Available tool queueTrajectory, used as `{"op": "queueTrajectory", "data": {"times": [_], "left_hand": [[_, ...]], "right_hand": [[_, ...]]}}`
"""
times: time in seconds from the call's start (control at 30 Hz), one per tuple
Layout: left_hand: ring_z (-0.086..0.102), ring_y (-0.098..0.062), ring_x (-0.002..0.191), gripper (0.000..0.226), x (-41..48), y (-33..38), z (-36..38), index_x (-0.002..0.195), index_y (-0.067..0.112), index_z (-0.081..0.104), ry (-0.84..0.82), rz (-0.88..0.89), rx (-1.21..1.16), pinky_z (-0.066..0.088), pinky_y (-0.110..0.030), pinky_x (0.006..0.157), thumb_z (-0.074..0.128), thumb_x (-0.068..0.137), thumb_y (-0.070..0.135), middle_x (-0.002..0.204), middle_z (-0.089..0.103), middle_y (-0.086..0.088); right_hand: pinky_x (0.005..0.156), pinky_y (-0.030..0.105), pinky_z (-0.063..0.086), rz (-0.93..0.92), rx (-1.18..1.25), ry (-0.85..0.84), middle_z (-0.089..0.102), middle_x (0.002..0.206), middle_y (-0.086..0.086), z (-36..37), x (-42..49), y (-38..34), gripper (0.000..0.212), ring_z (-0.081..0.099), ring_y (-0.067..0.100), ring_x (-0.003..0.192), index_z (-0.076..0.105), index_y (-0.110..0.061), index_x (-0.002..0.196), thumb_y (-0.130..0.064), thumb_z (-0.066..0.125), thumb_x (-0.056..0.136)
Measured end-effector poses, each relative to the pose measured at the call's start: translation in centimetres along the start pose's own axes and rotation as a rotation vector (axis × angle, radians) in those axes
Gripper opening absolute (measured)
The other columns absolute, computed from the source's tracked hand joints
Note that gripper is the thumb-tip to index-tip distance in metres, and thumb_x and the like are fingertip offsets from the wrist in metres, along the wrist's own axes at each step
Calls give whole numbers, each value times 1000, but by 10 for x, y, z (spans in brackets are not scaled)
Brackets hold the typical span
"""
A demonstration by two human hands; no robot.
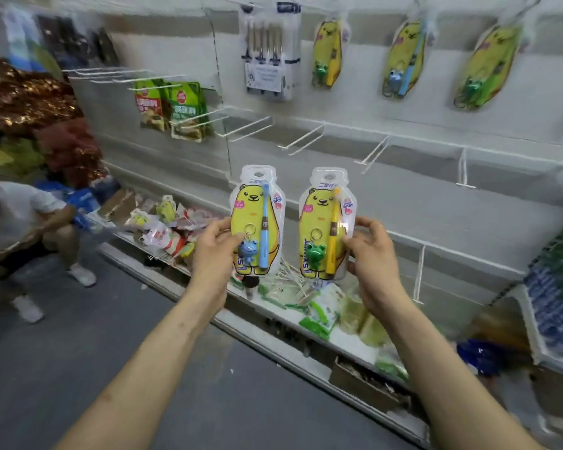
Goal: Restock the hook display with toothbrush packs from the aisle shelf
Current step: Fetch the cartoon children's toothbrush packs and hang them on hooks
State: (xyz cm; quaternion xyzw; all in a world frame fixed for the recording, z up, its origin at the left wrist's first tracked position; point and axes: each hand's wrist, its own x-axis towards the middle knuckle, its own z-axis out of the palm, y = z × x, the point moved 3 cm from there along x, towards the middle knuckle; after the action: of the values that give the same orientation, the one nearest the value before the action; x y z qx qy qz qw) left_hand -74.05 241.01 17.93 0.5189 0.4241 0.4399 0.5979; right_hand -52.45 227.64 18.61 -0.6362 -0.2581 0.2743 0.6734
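Forearms stretch forward, both raised to mid-frame. The left hand (213, 251) grips a blue toothbrush pack (257, 222), its thumb and fingers curled round the left edge. The right hand (371, 254) pinches the right edge of a yellow toothbrush pack (325, 222). Both packs stand upright, side by side but apart. Below and beyond lies the bottom shelf (267, 324), strewn with packets. Higher up, wire hooks (306, 139) jut out, and similar hung packs (403, 56) dangle along the top row.

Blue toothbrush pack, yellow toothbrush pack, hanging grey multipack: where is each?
Blue toothbrush pack (244, 213): head view, bear's belly.
Yellow toothbrush pack (321, 201): head view, bear's face.
Grey multipack (264, 40): head view, brush handles.
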Motion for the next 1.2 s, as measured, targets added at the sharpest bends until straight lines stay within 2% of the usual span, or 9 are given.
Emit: {"op": "queueTrajectory", "data": {"times": [0.07, 0.33, 0.5, 0.6, 0.8, 0.9, 0.97, 1.07, 1.2], "left_hand": [[78, -20, 95, 23, 36, 19, -1, 123, 16, 65, -77, 26, 9, 60, -34, 72, 61, 103, 8, 110, 79, -3], [77, -28, 102, 23, 133, 71, 42, 124, 14, 64, -306, 75, -11, 62, -47, 89, 63, 102, 8, 115, 78, -8], [76, -31, 101, 23, 164, 87, 98, 124, 13, 65, -406, 94, -53, 62, -48, 86, 61, 102, 7, 113, 78, -11], [77, -27, 98, 21, 174, 95, 126, 122, 14, 65, -456, 102, -83, 61, -45, 86, 62, 102, 8, 112, 79, -9], [75, -24, 90, 21, 205, 106, 144, 119, 11, 66, -450, 139, -143, 60, -39, 78, 63, 99, 5, 106, 79, -11], [76, -25, 95, 21, 231, 106, 132, 120, 14, 65, -419, 153, -139, 60, -41, 83, 61, 101, 6, 107, 79, -9], [77, -24, 93, 20, 253, 111, 123, 119, 16, 66, -410, 158, -133, 58, -38, 77, 61, 102, 7, 106, 79, -7], [77, -21, 89, 18, 287, 117, 110, 116, 19, 66, -391, 173, -139, 56, -35, 72, 60, 102, 8, 104, 79, -6], [78, -24, 94, 20, 333, 124, 93, 121, 16, 65, -403, 167, -122, 58, -38, 76, 61, 103, 9, 106, 79, -7]], "right_hand": [[93, 58, 60, -17, 7, 59, 78, 110, 3, 15, 11, -13, 32, 75, 24, 102, 61, -27, 116, -1, 53, 100], [91, 60, 58, -116, 11, 264, 79, 102, 2, 19, 37, -61, 30, 76, 26, 96, 61, -27, 113, 0, 54, 101], [91, 67, 56, -179, -19, 372, 78, 104, 3, -9, 56, -95, 30, 74, 28, 100, 62, -24, 112, 2, 53, 101], [91, 62, 59, -212, -12, 406, 77, 105, 4, -20, 69, -115, 27, 75, 25, 101, 62, -23, 112, 2, 54, 102], [87, 65, 59, -267, -25, 364, 76, 108, 8, -11, 106, -130, 26, 74, 29, 105, 62, -18, 117, 1, 55, 102], [83, 59, 62, -274, -13, 318, 75, 109, 10, 13, 129, -133, 25, 74, 30, 105, 61, -17, 119, 1, 53, 103], [82, 56, 63, -271, -10, 297, 76, 107, 9, 34, 145, -138, 24, 75, 30, 103, 60, -19, 118, 0, 51, 105], [86, 59, 62, -284, -42, 275, 78, 104, 6, 68, 170, -144, 23, 77, 26, 99, 58, -20, 119, -3, 49, 107], [89, 64, 59, -284, -21, 276, 79, 104, 6, 114, 197, -151, 23, 77, 27, 98, 58, -19, 120, -2, 49, 107]]}}
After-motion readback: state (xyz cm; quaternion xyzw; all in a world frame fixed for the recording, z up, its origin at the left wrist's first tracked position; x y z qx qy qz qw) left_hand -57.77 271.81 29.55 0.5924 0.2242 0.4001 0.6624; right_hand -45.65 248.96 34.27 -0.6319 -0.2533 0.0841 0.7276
